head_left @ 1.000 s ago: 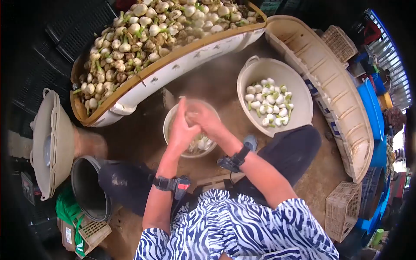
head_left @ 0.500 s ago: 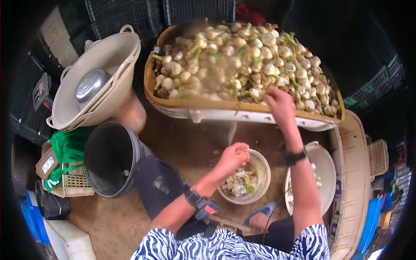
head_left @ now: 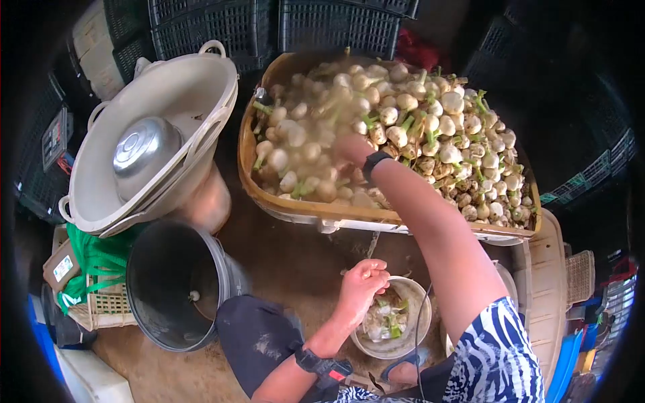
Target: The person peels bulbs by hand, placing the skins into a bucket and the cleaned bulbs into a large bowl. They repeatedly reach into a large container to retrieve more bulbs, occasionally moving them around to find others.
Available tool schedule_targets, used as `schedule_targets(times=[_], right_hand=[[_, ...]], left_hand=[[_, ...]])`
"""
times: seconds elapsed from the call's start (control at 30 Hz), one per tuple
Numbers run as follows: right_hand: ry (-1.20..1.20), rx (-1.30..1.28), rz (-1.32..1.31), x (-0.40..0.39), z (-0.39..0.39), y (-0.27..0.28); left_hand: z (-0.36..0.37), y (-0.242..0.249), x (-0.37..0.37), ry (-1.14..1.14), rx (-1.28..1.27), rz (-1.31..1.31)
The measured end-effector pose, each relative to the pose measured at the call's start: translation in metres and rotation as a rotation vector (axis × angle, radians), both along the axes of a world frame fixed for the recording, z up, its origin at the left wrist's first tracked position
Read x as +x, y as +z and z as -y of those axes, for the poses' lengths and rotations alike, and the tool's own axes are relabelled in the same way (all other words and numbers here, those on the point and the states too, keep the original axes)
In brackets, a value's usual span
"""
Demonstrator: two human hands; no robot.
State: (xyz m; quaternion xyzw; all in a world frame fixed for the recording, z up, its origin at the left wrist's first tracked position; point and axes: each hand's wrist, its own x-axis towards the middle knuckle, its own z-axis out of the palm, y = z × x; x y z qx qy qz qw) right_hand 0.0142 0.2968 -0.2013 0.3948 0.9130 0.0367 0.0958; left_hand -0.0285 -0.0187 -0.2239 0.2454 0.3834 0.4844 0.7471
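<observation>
A large tray (head_left: 316, 211) with a tan rim is heaped with pale round bulbs (head_left: 451, 102) on green stems. My right hand (head_left: 353, 151) reaches into the heap near its middle; its fingers are blurred and partly hidden among the bulbs. Below the tray, my left hand (head_left: 366, 285) is raised with its fingers curled in at the upper left edge of a small white bucket (head_left: 424, 329). Whether anything is inside those fingers I cannot make out. Green and white trimmings (head_left: 390, 319) lie in the bucket.
On the left, a dark bucket (head_left: 232, 269) holds one small bulb (head_left: 194, 295). Above it are stacked pale tubs (head_left: 84, 195) with a metal bowl (head_left: 146, 148). Green straps (head_left: 101, 252) hang over a crate. Dark crates (head_left: 339, 30) stand behind the tray. A pale basin is partly hidden behind my right arm.
My right hand has moved left and deeper into the heap from the tray's front edge. The view has shifted, so most things sit lower in it. My left hand stays by the small bucket.
</observation>
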Motion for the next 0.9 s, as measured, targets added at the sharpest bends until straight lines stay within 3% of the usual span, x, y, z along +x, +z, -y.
schedule_targets(times=[0.07,0.17,0.27,0.33,0.4,0.47,0.5,0.53,0.6,0.63,0.67,0.73,0.83,0.87,0.9], right_hand=[[-0.027,-0.019,0.048,-0.007,0.008,0.014],[-0.104,-0.149,-0.226,0.003,-0.01,-0.007],[-0.286,-0.232,-0.341,0.021,0.048,0.063],[-0.456,-0.44,-0.606,0.058,0.101,0.108],[-0.628,-0.645,-1.022,0.104,0.188,0.117],[-0.711,-0.789,-1.42,0.128,0.249,0.081],[-0.706,-0.811,-1.406,0.131,0.281,0.08],[-0.695,-0.854,-1.312,0.141,0.299,0.067],[-0.788,-0.813,-1.482,0.15,0.336,0.041],[-0.863,-0.779,-1.363,0.166,0.349,0.034],[-0.695,-0.598,-1.381,0.179,0.364,0.025],[-0.71,-0.086,-1.295,0.182,0.382,0.013],[-0.739,-0.155,-1.25,0.19,0.413,0.016],[-0.718,-0.038,-1.203,0.191,0.417,0.013],[-0.813,-0.083,-1.218,0.188,0.424,0.018]], left_hand=[[0.0,0.0,0.0,-0.021,0.024,0.005],[0.003,0.001,0.0,-0.034,0.052,-0.003],[0.002,-0.005,-0.002,0.065,0.125,-0.016],[0.0,-0.01,0.002,0.127,0.221,-0.176],[0.006,0.005,0.016,0.206,0.4,-0.424],[0.01,0.007,0.027,0.156,0.433,-0.256],[0.013,0.016,0.033,0.106,0.512,-0.043],[0.019,0.013,0.04,0.088,0.561,-0.01],[0.033,0.009,0.043,-0.029,0.415,-0.157],[0.04,0.007,0.046,-0.056,0.404,-0.179],[0.049,0.005,0.049,-0.096,0.279,-0.066],[0.061,0.007,0.057,-0.15,0.161,0.033],[0.076,0.005,0.066,-0.166,0.151,-0.017],[0.078,-0.001,0.069,-0.183,0.158,-0.015],[0.08,-0.008,0.07,-0.128,0.183,-0.193]])
